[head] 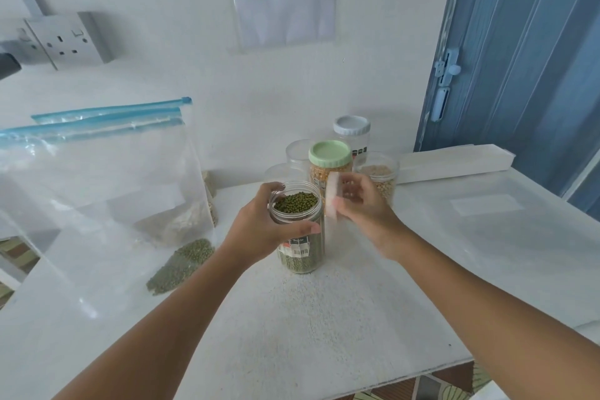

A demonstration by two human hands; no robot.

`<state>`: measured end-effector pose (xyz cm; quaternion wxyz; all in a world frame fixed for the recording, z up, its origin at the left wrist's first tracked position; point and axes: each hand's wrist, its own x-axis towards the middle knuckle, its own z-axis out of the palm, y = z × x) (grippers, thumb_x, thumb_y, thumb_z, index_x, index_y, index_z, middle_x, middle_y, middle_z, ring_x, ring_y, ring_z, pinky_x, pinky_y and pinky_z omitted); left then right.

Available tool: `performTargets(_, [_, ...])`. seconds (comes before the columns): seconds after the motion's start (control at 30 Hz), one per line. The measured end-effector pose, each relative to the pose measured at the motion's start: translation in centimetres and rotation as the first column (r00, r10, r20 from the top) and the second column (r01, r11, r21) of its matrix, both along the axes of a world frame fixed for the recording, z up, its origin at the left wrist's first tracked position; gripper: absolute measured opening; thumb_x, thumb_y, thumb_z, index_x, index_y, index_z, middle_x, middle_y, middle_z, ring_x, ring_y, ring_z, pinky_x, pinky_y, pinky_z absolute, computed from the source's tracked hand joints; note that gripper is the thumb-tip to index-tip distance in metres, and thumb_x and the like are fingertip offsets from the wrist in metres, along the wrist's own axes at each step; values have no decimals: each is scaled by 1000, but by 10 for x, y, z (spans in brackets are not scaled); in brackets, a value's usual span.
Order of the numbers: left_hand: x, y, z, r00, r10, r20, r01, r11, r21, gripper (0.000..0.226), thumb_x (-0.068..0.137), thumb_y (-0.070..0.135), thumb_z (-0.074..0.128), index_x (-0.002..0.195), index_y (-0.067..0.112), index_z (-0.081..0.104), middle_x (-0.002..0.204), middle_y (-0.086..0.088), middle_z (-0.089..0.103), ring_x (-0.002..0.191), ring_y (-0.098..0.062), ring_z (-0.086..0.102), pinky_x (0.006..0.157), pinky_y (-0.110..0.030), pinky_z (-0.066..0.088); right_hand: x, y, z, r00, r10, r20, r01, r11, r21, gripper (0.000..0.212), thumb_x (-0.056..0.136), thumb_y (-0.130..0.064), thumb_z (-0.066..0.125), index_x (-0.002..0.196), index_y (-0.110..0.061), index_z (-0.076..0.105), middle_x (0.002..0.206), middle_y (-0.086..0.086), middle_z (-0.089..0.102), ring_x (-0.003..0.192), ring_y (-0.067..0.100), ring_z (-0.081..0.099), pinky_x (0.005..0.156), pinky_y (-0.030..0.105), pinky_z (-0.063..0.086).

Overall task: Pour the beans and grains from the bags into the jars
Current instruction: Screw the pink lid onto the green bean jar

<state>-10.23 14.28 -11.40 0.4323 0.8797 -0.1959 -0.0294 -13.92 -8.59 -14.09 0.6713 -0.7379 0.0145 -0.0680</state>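
Note:
A clear jar full of green mung beans stands open at the middle of the white table. My left hand grips its upper wall from the left. My right hand holds a white lid on edge just right of the jar's mouth. A zip bag with a few green beans left in it lies flat to the left. Behind it stand tall zip bags with blue seals, one holding pale grain at the bottom.
Behind the open jar stand a green-lidded jar of yellow grain, a white-lidded jar, an open jar of pale beans and two empty clear jars. A flat empty bag lies right. A wall socket is far left.

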Motion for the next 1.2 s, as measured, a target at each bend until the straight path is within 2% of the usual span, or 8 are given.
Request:
performTargets(0.1, [1, 0, -3, 1000, -9, -12, 9, 999, -33, 96, 58, 62, 93, 138, 35, 47, 117, 24, 63, 97, 12, 62, 71, -9, 45, 4, 15, 34, 992, 115, 49, -101, 968, -231, 83, 69, -63, 77, 142, -34, 52, 132, -11, 57, 118, 8, 61, 89, 36, 60])
performTargets(0.27, [7, 5, -11, 998, -37, -54, 32, 995, -97, 93, 52, 52, 101, 130, 42, 52, 114, 21, 69, 100, 12, 63, 76, -14, 50, 17, 34, 72, 959, 275, -60, -233, 656, -717, 80, 83, -63, 75, 153, -38, 45, 154, -13, 38, 141, 5, 34, 112, 32, 34])
performTargets(0.47, [11, 8, -19, 995, -49, -81, 35, 985, -171, 94, 51, 45, 104, 131, 40, 55, 116, 20, 69, 103, 4, 65, 90, -31, 57, 32, 33, 91, 939, 293, -179, -321, 566, -759, 88, 68, -68, 83, 145, -41, 54, 146, -21, 50, 132, 0, 49, 108, 28, 45])
performTargets(0.63, [14, 8, -22, 994, -58, -93, 40, 983, -181, 89, 52, 40, 104, 126, 43, 55, 111, 26, 69, 100, 3, 66, 92, -34, 59, 37, 41, 101, 924, 270, -269, -374, 500, -781, 78, 72, -58, 85, 142, -42, 56, 133, -21, 56, 98, -4, 60, 67, 14, 43])
performTargets(0.8, [13, 8, -23, 993, -68, -99, 45, 976, -211, 92, 51, 44, 104, 129, 43, 55, 113, 24, 70, 105, 2, 67, 93, -36, 60, 29, 50, 94, 979, 104, -177, -205, 456, -866, 85, 61, -84, 76, 126, -32, 60, 118, -13, 55, 104, 9, 59, 77, 29, 51])
performTargets(0.9, [12, 7, -24, 994, -67, -89, 45, 973, -227, 89, 52, 42, 104, 127, 41, 56, 112, 24, 70, 104, 3, 67, 92, -35, 59, 17, 57, 70, 997, -31, -75, -51, 471, -881, 105, 59, -101, 56, 131, -24, 56, 126, -5, 49, 117, 16, 54, 93, 39, 50])
performTargets(1.0, [10, 6, -25, 995, -59, -75, 40, 972, -234, 90, 48, 49, 100, 126, 41, 56, 110, 22, 70, 100, 4, 66, 86, -28, 57, 5, 66, 44, 995, -88, -36, 30, 645, -763, 109, 65, -101, 48, 142, -23, 48, 136, -3, 45, 131, 17, 45, 106, 44, 44])
performTargets(1.2, [9, 7, -27, 997, -57, -60, 41, 971, -235, 91, 50, 47, 99, 130, 39, 56, 111, 23, 69, 97, 5, 63, 84, -22, 50, -22, 55, 31, 995, 19, -94, -51, 934, -353, 75, 78, -68, 77, 138, -35, 45, 131, -18, 55, 121, -1, 54, 96, 24, 50])
